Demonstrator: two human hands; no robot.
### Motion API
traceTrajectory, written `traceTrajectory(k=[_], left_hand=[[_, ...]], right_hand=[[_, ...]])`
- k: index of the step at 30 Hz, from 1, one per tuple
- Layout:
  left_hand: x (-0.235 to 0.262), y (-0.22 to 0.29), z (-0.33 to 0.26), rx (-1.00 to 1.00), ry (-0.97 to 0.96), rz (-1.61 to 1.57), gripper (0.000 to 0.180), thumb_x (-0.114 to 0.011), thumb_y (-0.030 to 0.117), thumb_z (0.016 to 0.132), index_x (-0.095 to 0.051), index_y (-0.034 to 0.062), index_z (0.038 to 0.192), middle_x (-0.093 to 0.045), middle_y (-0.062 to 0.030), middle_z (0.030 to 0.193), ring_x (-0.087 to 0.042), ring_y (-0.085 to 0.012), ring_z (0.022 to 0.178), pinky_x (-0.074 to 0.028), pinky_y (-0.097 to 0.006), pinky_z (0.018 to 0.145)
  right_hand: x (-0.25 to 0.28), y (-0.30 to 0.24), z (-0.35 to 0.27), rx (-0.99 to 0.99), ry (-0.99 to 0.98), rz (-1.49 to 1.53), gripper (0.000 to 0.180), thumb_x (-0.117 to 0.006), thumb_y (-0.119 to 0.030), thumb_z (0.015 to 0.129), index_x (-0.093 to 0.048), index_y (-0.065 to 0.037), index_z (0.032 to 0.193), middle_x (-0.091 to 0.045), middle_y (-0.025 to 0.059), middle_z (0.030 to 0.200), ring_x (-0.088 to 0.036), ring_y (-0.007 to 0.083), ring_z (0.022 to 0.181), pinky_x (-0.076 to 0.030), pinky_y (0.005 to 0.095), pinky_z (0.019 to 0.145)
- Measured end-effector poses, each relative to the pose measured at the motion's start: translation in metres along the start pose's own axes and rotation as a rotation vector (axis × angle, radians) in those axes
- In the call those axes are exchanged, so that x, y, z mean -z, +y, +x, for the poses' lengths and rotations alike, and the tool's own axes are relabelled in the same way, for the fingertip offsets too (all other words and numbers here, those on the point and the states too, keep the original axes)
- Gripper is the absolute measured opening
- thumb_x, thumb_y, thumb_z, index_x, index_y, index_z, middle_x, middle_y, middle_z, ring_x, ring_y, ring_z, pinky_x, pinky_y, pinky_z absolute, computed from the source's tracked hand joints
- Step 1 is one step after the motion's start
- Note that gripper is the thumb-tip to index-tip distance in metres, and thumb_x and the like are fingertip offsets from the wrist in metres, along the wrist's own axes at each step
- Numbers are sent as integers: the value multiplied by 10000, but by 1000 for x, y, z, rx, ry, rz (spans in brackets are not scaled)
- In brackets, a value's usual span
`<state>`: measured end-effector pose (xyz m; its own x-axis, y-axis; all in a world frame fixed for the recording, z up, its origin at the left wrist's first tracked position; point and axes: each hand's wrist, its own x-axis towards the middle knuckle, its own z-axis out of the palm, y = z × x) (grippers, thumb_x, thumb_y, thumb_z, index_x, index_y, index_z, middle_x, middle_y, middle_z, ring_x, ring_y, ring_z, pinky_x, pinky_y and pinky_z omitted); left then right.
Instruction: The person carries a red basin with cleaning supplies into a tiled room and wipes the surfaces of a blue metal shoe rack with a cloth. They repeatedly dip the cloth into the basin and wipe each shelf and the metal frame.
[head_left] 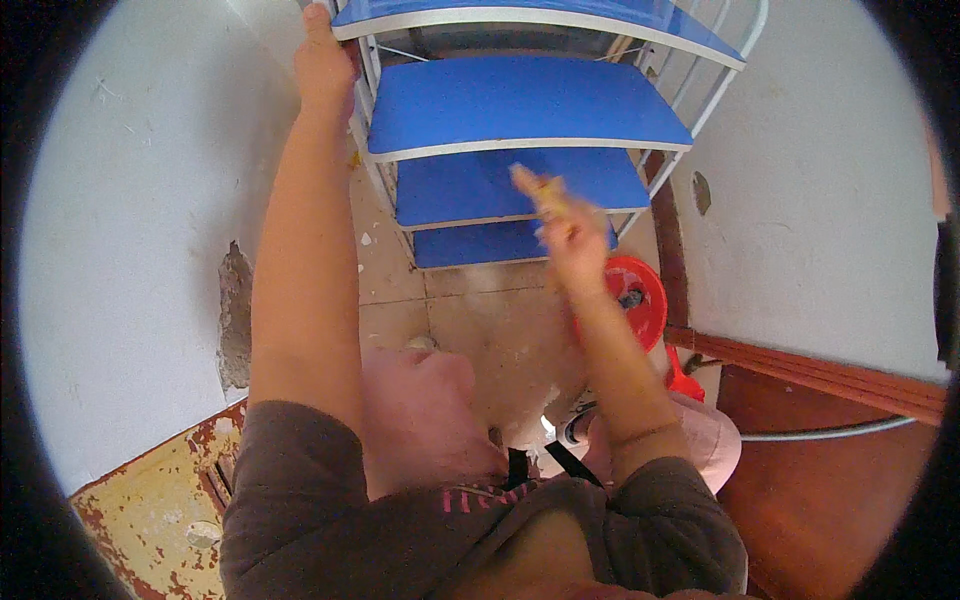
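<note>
A shelf rack with several blue boards and a white metal frame stands before me. My left hand is stretched far forward, closed around the frame's left side by the top board. My right hand, smeared by motion, is closed on a small yellowish object whose kind is too blurred to make out. It hovers over or touches the lower blue board; I cannot tell which.
Right of the rack's foot stands a red bucket with something dark inside. A red plastic thing lies close by. White walls with peeling patches hem in both sides. A grey hose crosses the brown panel at the lower right.
</note>
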<state>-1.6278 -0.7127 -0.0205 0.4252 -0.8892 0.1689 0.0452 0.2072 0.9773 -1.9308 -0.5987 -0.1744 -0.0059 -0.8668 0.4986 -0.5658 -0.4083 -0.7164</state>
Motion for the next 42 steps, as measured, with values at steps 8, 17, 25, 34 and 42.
traceTrajectory(k=[8,17,25,34,42], left_hand=[[-23,-40,23,-430,151,537,322,-466,366,969,-526,65,872,-514,-31,701,-445,-141,594,-353,-295,523],[-12,-59,44,-517,183,687,255,-443,292,959,-533,55,947,-525,-96,818,-471,-223,738,-370,-358,650],[-6,-88,62,-513,142,812,225,-422,227,951,-540,46,1014,-534,-155,921,-494,-295,865,-386,-413,763],[13,-172,42,-701,134,1061,199,-416,140,929,-552,39,1034,-544,-207,983,-523,-369,948,-408,-474,849],[10,-163,38,-258,118,497,223,-451,222,940,-552,26,977,-548,-189,939,-522,-331,885,-412,-451,793]], right_hand=[[-1,169,49,-7,-357,-1126,511,-505,-371,879,-459,-176,1349,-540,121,1290,-530,281,1174,-425,410,975],[-183,-36,19,114,-781,-511,487,-497,-209,867,-447,-226,1351,-546,107,1288,-523,271,1181,-457,400,898],[-92,33,72,72,-913,-651,732,-578,-78,837,-258,-290,1460,-431,82,1413,-480,269,1231,-415,353,1019],[-150,77,56,377,-610,-786,571,-593,-350,819,-426,-184,1339,-508,100,1317,-510,312,1180,-426,417,976],[-197,-8,51,307,-829,-555,426,-479,-301,867,-554,-152,1258,-590,129,1216,-563,319,1106,-430,441,942]])
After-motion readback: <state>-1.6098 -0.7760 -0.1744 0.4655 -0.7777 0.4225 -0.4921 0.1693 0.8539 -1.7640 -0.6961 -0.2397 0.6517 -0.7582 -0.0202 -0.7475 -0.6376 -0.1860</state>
